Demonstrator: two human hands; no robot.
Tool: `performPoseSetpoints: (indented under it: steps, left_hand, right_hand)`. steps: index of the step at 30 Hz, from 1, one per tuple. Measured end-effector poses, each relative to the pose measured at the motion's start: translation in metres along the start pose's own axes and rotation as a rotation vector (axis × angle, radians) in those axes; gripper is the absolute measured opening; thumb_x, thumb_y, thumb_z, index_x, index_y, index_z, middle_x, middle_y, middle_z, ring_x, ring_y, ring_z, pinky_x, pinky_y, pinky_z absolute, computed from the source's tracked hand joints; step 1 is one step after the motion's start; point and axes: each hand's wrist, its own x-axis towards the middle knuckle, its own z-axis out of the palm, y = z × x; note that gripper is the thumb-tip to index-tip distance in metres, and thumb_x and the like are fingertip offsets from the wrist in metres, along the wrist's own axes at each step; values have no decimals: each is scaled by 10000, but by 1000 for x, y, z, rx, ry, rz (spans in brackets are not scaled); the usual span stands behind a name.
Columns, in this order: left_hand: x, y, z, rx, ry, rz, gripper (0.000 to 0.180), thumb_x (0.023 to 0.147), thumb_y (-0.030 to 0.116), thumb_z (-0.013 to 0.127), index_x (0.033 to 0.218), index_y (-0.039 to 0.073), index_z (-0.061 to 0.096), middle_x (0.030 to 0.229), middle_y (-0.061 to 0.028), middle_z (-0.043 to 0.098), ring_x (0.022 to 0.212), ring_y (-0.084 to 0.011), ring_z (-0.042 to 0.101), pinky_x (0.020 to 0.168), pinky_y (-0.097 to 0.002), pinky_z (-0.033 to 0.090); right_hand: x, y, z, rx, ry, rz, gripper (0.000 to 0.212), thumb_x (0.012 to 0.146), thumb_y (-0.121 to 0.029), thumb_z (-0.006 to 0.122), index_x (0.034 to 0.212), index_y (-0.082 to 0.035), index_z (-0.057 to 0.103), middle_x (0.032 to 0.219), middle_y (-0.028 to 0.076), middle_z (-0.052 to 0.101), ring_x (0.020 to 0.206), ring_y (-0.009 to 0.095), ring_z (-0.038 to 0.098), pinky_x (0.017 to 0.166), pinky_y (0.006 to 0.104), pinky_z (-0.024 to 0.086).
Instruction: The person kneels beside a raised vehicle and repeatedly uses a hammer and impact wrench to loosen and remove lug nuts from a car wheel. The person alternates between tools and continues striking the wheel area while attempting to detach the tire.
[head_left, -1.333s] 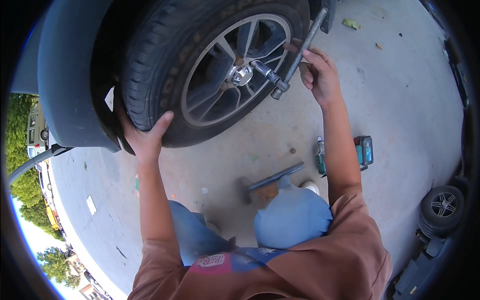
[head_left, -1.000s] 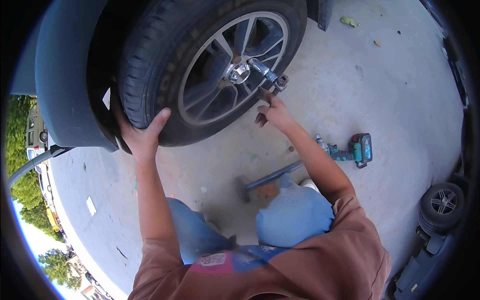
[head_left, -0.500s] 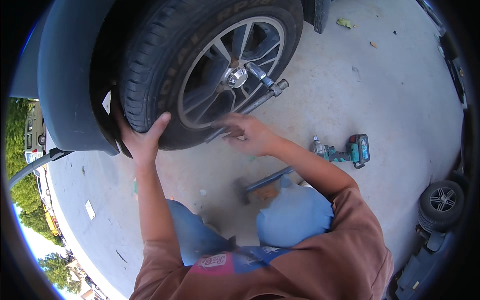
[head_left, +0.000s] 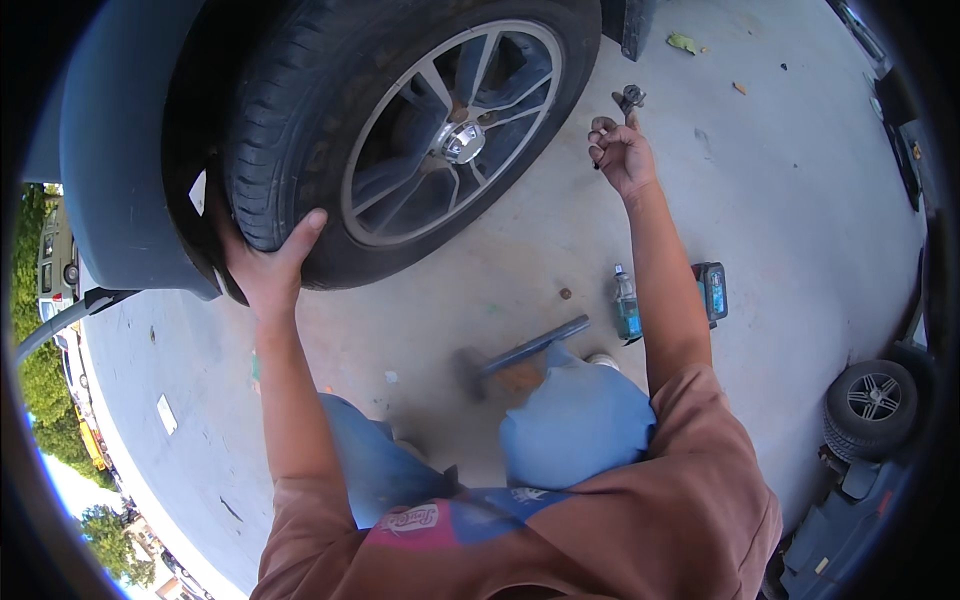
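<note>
My left hand grips the lower left of a black tyre, thumb against the sidewall and the other fingers hidden behind the tread. The tyre sits on a dark and silver alloy wheel with a shiny centre cap, under a car's dark wheel arch. Off to the right of the wheel, my raised right hand is closed around a lug wrench. Only the wrench's metal end shows clearly above the fingers; the rest is foreshortened or hidden by the hand.
A hammer with a dark handle lies by my knees. Beneath my right forearm is a teal cordless impact wrench. A small brown round thing is on the concrete floor. Another wheel stands at the far right.
The lug wrench has come off the wheel. My right hand has moved up and to the right with it. My left hand stays on the tyre.
</note>
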Motion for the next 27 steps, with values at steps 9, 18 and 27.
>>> performPoseSetpoints:
  steps: [9, 18, 27]
  left_hand:
    - [-6, -12, 1, 168, 56, -13, 1191, 585, 567, 824, 1473, -32, 302, 1446, -219, 419, 1347, -366, 392, 1140, -408, 262]
    - [-5, -23, -1, -5, 57, 11, 1081, 636, 470, 822, 1466, -16, 329, 1446, -177, 431, 1338, -326, 406, 1145, -384, 262]
    - [-11, -31, -3, 6, 91, -8, 1064, 656, 440, 841, 1457, -35, 326, 1433, -190, 442, 1330, -330, 427, 1143, -349, 290]
  right_hand:
    - [-81, 40, -91, -1164, -88, 516, 127, 778, -37, 543, 852, -13, 644, 684, 75, 645, 629, 160, 634, 552, 288, 509]
    - [17, -34, -148, -2113, 112, -382, 589, 718, -89, 617, 1281, -256, 576, 1389, 106, 511, 1220, 357, 498, 970, 425, 471]
    - [-7, -34, -166, -2213, -290, -189, 300, 796, -44, 654, 1067, -172, 672, 1050, 21, 657, 898, 251, 582, 810, 347, 484]
